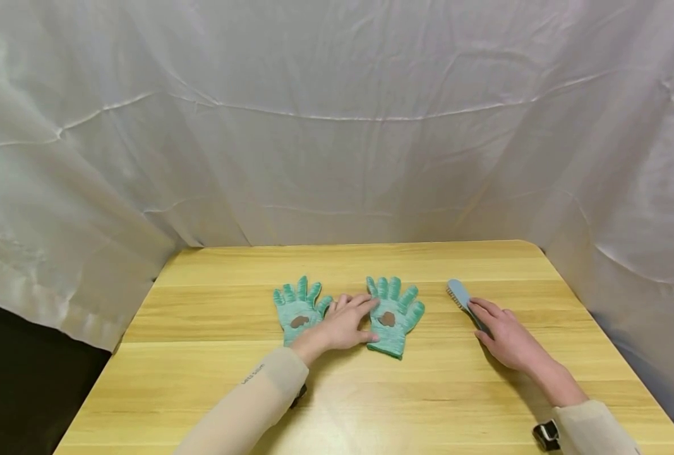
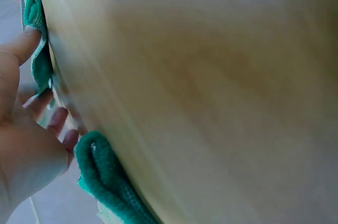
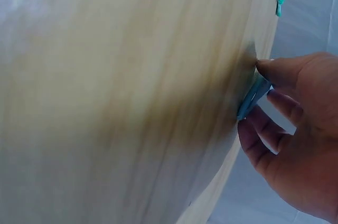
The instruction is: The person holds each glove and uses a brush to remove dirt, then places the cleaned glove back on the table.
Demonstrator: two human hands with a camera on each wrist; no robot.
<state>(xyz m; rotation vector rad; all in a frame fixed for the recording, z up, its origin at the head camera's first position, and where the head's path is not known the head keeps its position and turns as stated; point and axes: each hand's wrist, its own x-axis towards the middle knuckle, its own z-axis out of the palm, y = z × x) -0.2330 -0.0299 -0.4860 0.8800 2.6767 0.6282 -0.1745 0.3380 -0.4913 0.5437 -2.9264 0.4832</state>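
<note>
Two green knit gloves lie flat on the table, each with a brown stain on it: the left glove (image 1: 291, 313) and the right glove (image 1: 392, 325). My left hand (image 1: 345, 322) reaches between them, its thumb and fingertips touching the near side of the right glove, fingers loosely extended. That forearm hides part of the left glove's cuff. In the left wrist view the thumb rests against one green glove (image 2: 36, 18). A blue-grey brush (image 1: 458, 294) with bristles along one side lies to the right. My right hand (image 1: 507, 335) holds its handle (image 3: 253, 96) between thumb and fingers.
The wooden table (image 1: 200, 379) has rounded far corners. A pale grey curtain (image 1: 337, 158) hangs behind it and along both sides. A dark area (image 1: 24, 379) shows beyond the left edge.
</note>
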